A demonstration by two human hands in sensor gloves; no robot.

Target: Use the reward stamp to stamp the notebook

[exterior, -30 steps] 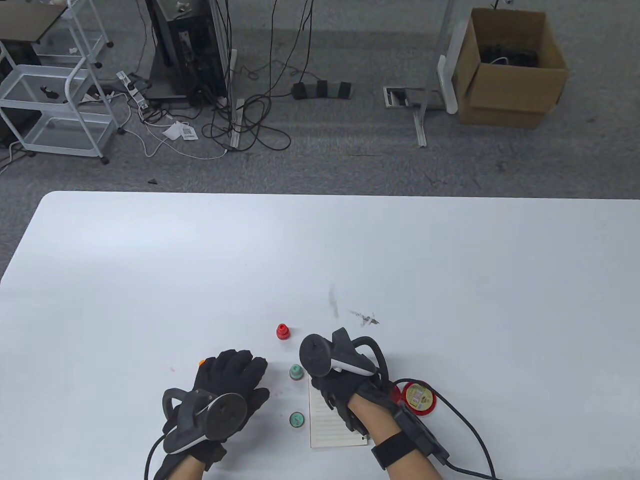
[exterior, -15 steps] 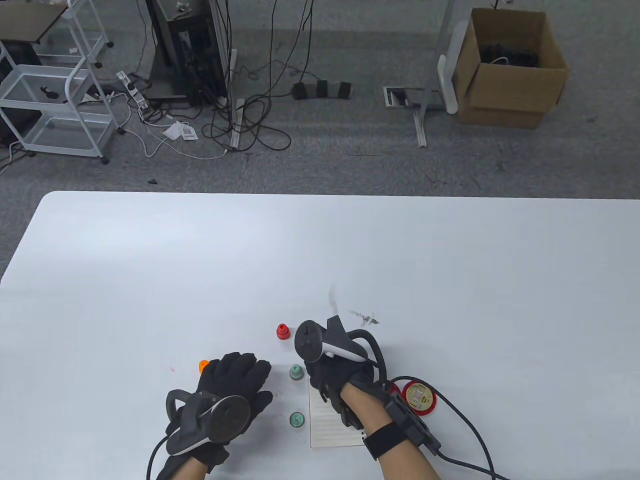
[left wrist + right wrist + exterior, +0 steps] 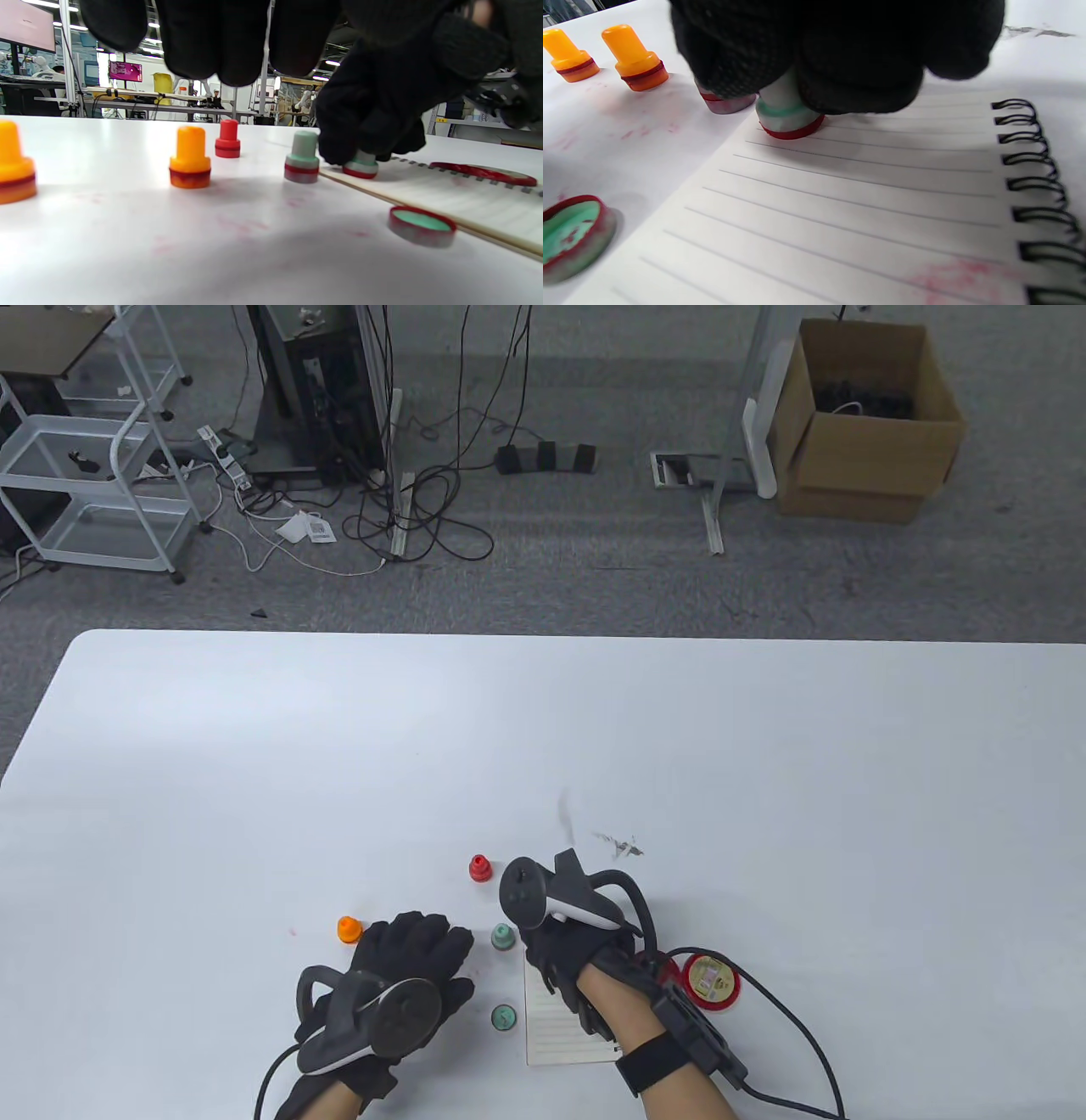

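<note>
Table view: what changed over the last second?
The left hand slid right along the table, uncovering the orange stamp. The right hand shifted slightly up the notebook, still gripping the green stamp pressed on the page. The red stamp, other green stamp and cap stayed put.

Grey carpet floor (image 3: pixel 594 560); tangled black cables (image 3: pixel 424 500); white wire trolley (image 3: pixel 85 492); open brown cardboard box (image 3: pixel 865 466); white tabletop (image 3: pixel 543 729).
</note>
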